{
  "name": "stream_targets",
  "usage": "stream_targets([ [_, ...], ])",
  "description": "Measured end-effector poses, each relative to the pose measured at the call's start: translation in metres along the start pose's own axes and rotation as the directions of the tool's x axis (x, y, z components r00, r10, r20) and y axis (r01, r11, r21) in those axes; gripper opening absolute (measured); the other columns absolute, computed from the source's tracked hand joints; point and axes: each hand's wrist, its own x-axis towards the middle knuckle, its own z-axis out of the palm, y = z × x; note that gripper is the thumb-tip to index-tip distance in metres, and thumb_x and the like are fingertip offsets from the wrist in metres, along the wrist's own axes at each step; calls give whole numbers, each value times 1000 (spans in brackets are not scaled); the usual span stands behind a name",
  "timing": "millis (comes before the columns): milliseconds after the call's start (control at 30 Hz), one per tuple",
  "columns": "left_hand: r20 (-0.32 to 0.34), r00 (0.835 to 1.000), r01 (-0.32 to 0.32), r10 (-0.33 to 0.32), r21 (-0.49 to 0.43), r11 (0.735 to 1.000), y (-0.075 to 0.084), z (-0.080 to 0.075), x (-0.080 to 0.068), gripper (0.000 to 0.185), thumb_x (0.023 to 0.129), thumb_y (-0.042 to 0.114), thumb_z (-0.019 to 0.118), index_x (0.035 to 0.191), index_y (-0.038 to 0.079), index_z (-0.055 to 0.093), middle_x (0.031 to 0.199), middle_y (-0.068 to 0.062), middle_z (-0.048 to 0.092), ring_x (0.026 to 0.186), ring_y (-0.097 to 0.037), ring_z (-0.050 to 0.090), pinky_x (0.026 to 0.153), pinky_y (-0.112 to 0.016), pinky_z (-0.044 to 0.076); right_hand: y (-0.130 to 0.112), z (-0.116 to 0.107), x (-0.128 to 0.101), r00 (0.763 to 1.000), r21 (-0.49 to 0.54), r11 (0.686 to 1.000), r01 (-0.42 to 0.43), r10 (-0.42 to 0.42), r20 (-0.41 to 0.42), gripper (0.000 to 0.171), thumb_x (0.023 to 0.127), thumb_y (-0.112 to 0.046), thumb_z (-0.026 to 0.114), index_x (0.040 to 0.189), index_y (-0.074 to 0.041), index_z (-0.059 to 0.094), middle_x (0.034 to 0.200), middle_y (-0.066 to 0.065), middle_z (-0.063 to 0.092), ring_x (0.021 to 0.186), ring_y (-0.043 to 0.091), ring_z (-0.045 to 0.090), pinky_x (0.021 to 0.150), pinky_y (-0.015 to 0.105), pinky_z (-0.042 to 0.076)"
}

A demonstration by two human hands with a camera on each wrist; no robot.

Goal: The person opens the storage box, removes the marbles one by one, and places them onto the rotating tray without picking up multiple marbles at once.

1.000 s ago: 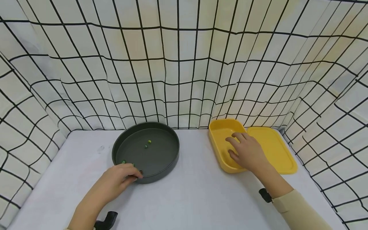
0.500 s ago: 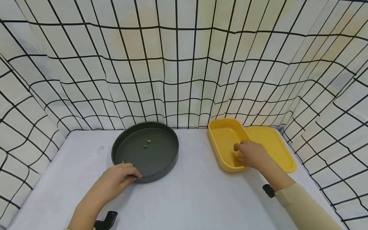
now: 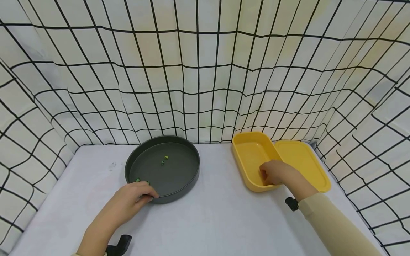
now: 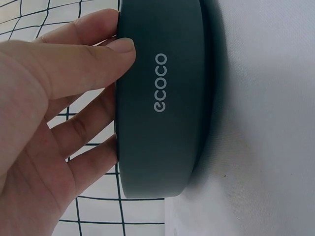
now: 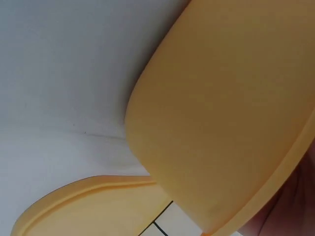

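Observation:
A dark green round pan (image 3: pixel 179 172), lettered "ecoco" on its wall in the left wrist view, lies on the left. My left hand (image 3: pixel 132 199) grips its near rim, thumb against the outer wall and fingers over the edge. Several small greenish bits, among them a yellow-green bit (image 3: pixel 166 157) and a darker green bit (image 3: pixel 162 163), lie in the pan. My right hand (image 3: pixel 276 172) reaches into the near end of a yellow box (image 3: pixel 251 147). Its fingers bend downward; the box wall hides the fingertips in the right wrist view, so whether they hold anything is unclear.
A flat yellow lid (image 3: pixel 304 165) lies right of the box, close against it. The white-covered table (image 3: pixel 211 220) bears everything. Black netting (image 3: pixel 198 92) over white cloth stands upright at the back and along both sides.
My right hand has gone from spread fingers over the box to bent fingers down inside its near end. A small reddish bit by my left fingertips is no longer visible. My left hand stays put.

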Motion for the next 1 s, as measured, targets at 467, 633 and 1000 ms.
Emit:
stream_targets([
  [467,-4,1000,-14,14,1,1000,-1,0,0,38,74,-5,82,86,30,74,82,23,63,77,5,54,69,-20,51,-13,12,12,992,257,958,125,-122,-26,16,84,0,70,86,-14,61,75,0,54,76,17,53,65,29,40],
  [633,-9,1000,-15,15,1,1000,-1,0,0,38,74,-6,82,86,30,74,81,23,63,76,5,54,68,-19,50,-21,14,17,979,254,947,197,-176,-102,19,84,2,66,83,-15,59,71,-1,52,73,16,51,64,28,39],
  [1000,7,1000,-7,7,-4,1000,-1,-1,0,35,75,-4,82,86,28,74,82,22,64,77,5,55,69,-20,51,-22,15,23,979,444,874,196,-153,-132,15,89,2,63,95,-12,60,82,4,56,70,18,55,63,28,46],
])
